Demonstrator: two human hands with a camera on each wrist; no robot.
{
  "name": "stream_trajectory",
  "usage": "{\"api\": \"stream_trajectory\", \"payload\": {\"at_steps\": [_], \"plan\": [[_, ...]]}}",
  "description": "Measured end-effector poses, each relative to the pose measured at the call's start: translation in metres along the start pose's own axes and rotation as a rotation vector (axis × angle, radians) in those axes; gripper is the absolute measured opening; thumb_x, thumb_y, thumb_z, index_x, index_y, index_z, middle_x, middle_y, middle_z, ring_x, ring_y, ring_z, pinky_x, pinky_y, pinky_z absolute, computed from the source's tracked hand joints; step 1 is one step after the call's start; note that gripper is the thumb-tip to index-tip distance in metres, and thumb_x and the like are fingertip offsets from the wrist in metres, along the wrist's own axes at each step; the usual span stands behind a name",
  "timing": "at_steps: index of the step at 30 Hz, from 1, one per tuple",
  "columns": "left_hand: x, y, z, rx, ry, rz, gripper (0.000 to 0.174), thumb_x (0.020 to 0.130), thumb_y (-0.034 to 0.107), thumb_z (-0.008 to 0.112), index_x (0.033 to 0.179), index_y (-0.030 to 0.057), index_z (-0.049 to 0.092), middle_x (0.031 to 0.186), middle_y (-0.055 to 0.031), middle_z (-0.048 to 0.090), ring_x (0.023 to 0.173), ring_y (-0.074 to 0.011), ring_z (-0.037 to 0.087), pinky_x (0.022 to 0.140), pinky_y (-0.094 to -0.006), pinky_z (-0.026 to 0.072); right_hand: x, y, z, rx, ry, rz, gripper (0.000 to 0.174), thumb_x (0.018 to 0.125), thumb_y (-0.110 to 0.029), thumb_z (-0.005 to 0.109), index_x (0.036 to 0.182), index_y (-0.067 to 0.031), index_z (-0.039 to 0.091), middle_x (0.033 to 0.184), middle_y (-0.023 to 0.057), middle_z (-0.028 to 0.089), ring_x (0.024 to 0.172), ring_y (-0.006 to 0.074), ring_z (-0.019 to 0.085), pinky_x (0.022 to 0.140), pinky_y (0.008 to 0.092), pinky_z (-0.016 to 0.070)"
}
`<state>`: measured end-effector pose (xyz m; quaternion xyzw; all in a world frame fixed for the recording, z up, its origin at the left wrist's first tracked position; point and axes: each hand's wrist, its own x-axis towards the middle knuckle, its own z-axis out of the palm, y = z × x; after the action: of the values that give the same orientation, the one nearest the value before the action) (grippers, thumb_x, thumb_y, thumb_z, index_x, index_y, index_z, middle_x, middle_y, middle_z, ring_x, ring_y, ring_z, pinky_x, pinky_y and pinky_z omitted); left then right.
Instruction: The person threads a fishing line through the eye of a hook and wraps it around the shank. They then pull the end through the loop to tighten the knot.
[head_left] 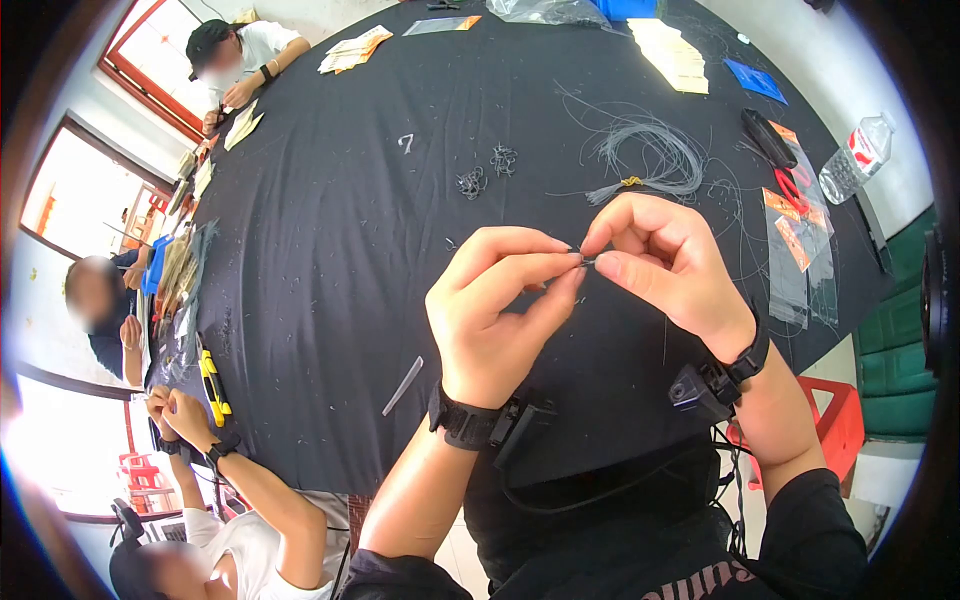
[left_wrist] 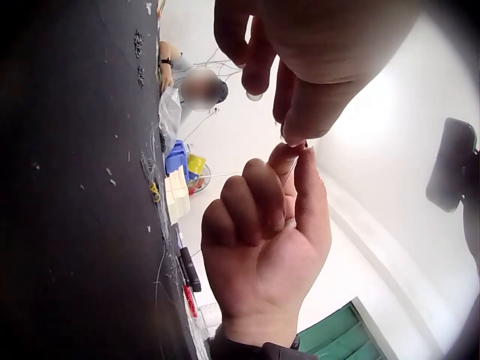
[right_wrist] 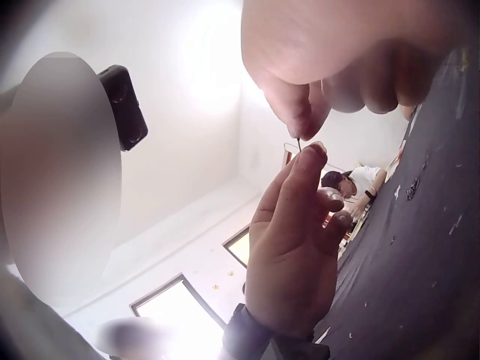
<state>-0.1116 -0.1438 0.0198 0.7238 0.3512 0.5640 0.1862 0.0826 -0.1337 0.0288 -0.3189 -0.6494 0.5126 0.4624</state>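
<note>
My left hand (head_left: pixel 495 315) and right hand (head_left: pixel 675 265) meet fingertip to fingertip over the black-covered table in the head view. A tiny dark, thin piece (head_left: pixel 586 262) sits between them, pinched by thumb and forefinger on each side. The right wrist view shows it as a short dark sliver (right_wrist: pixel 298 142) bridging the two sets of fingertips. Most of it is hidden by the fingers, and I cannot tell its kind. The other fingers of my right hand curl toward the palm.
Beyond my hands lies a coil of thin grey line (head_left: pixel 650 155) with a yellow tie. Two small dark tangled piles (head_left: pixel 471 182) sit left of it. Red-handled pliers (head_left: pixel 790 190), a water bottle (head_left: pixel 858 160) and plastic packets (head_left: pixel 788 285) are at right. Other people sit around the table.
</note>
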Motion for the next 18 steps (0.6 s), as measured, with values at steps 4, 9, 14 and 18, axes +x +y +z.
{"api": "stream_trajectory", "payload": {"at_steps": [4, 9, 14, 18], "plan": [[-0.0004, 0.0013, -0.0011, 0.019, 0.027, 0.027, 0.016, 0.072, -0.008, 0.078, 0.084, 0.0018, 0.073, 0.093, -0.0064, 0.069, 0.076, -0.0116, 0.067, 0.063, -0.0222, 0.0533, -0.0003, -0.0013, -0.0029, -0.023, -0.015, -0.021, 0.009, 0.093, -0.011, 0.067, 0.097, -0.0031, 0.066, 0.066, -0.0116, 0.040, 0.060, -0.0010, 0.033, 0.055, 0.0186, 0.0266], [-0.0019, -0.0010, -0.0016, 0.038, 0.033, 0.046, 0.016, 0.072, -0.009, 0.078, 0.084, 0.0019, 0.074, 0.093, -0.0066, 0.069, 0.077, -0.0117, 0.067, 0.063, -0.0221, 0.0537, -0.0005, 0.0007, -0.0042, -0.027, -0.042, -0.028, 0.009, 0.093, -0.011, 0.067, 0.096, -0.0028, 0.066, 0.066, -0.0111, 0.042, 0.059, -0.0009, 0.034, 0.054, 0.0189, 0.0269], [-0.0014, -0.0016, -0.0008, 0.039, 0.049, 0.064, 0.018, 0.070, -0.008, 0.079, 0.083, 0.0023, 0.073, 0.091, -0.0050, 0.069, 0.072, -0.0126, 0.069, 0.062, -0.0231, 0.0540, -0.0007, 0.0011, -0.0048, -0.037, -0.053, -0.015, 0.010, 0.094, -0.013, 0.067, 0.095, -0.0026, 0.065, 0.067, -0.0102, 0.046, 0.059, -0.0013, 0.037, 0.054, 0.0187, 0.0285], [-0.0014, -0.0040, -0.0003, 0.034, 0.051, 0.083, 0.018, 0.069, -0.008, 0.079, 0.083, 0.0026, 0.074, 0.092, -0.0047, 0.069, 0.072, -0.0125, 0.069, 0.061, -0.0229, 0.0536, -0.0012, -0.0023, -0.0037, -0.012, -0.059, 0.030, 0.011, 0.094, -0.013, 0.067, 0.094, -0.0025, 0.065, 0.068, -0.0092, 0.050, 0.060, -0.0017, 0.040, 0.054, 0.0179, 0.0306]]}}
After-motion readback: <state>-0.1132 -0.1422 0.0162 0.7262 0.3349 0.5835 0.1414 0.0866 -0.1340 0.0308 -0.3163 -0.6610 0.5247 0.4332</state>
